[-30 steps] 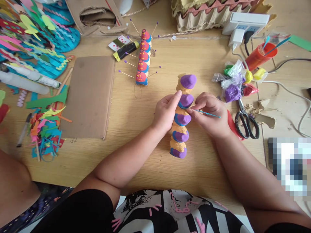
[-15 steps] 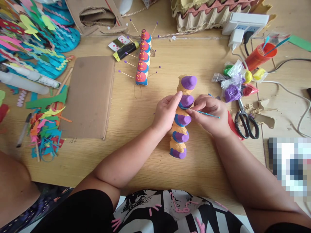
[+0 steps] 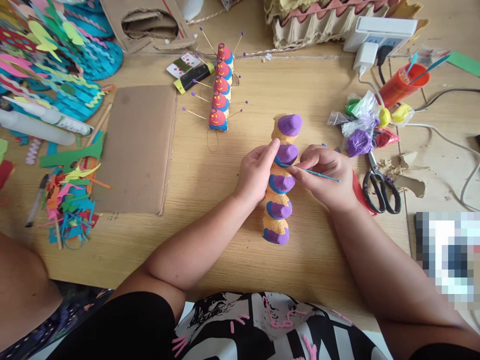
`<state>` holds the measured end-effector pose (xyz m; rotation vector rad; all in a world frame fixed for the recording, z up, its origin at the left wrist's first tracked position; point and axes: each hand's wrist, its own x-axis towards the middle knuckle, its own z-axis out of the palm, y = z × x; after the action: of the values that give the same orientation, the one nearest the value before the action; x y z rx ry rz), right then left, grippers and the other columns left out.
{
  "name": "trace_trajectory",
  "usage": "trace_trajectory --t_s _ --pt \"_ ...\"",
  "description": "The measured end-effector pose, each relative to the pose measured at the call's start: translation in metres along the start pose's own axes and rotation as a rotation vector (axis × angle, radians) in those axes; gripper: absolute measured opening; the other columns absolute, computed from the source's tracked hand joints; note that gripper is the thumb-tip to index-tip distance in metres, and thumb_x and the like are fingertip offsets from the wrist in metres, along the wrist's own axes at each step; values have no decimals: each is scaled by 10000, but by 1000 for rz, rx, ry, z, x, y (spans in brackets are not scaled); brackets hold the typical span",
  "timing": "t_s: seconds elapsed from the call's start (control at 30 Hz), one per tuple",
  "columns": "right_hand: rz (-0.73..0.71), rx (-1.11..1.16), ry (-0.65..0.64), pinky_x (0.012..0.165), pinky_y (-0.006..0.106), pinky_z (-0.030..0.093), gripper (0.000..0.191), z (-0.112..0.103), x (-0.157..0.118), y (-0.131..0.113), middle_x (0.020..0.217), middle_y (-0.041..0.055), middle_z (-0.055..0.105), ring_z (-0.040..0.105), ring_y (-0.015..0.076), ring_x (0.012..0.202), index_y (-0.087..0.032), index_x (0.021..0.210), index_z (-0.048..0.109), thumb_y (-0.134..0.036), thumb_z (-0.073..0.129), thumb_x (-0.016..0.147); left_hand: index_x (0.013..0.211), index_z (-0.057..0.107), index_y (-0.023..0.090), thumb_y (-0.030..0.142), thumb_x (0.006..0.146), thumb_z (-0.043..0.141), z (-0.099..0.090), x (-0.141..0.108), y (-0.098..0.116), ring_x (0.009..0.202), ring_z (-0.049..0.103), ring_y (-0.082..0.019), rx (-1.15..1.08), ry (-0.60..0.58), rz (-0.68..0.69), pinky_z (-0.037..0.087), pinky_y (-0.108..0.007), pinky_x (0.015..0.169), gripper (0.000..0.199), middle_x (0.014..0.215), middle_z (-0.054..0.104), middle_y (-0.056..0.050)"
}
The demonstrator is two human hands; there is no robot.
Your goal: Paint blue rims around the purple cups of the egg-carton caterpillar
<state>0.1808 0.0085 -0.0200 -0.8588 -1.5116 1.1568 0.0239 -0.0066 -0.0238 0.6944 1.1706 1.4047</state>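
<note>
An egg-carton strip (image 3: 276,227) with several bumps runs away from me over the table, coated with purple clay on top and blue along some edges. My left hand (image 3: 257,170) grips it from the left, thumb beside the second bump from the far end. Between the thumb and fingers of my right hand (image 3: 326,172) is a thin blue clay tool (image 3: 324,176). Its tip meets the blue edge under that second bump. Farther back stands a finished-looking red and blue carton caterpillar (image 3: 219,100) with smiling faces and purple-tipped sticks.
Cardboard (image 3: 135,150) and paper scraps (image 3: 75,200) lie left. Right are black scissors (image 3: 380,185), bagged clay (image 3: 359,142), a red cup (image 3: 401,87) and a power strip (image 3: 380,34) with cables. Egg cartons (image 3: 318,30) sit behind. Another person's limb (image 3: 24,295) shows at lower left.
The strip's near end has shifted very slightly right and its far end slightly left. Both hands keep nearly the same place and hold.
</note>
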Motion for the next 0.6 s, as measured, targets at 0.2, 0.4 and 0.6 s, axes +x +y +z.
trace_trajectory --t_s 0.2,0.4,0.6 --pt "-24 -21 -3 597 324 423 351 -3 1 1 681 -11 646 551 126 631 -238 668 714 -449 968 786 694 674 226 713 863 809 -1 1 1 746 705 -204 1 1 -52 523 -312 641 533 704 710 -18" --pt "-52 -57 -57 602 328 434 319 -5 2 3 690 -12 651 568 132 641 -241 682 714 -410 954 807 692 683 222 683 892 793 -3 3 -3 715 670 -170 65 12 19 519 -291 642 515 717 713 -10" --pt "-64 -89 -85 606 330 436 311 -8 3 2 690 -11 649 571 134 642 -239 689 714 -407 938 823 712 693 204 629 912 794 -5 5 -5 704 663 -153 81 6 44 515 -272 654 481 690 692 -4"
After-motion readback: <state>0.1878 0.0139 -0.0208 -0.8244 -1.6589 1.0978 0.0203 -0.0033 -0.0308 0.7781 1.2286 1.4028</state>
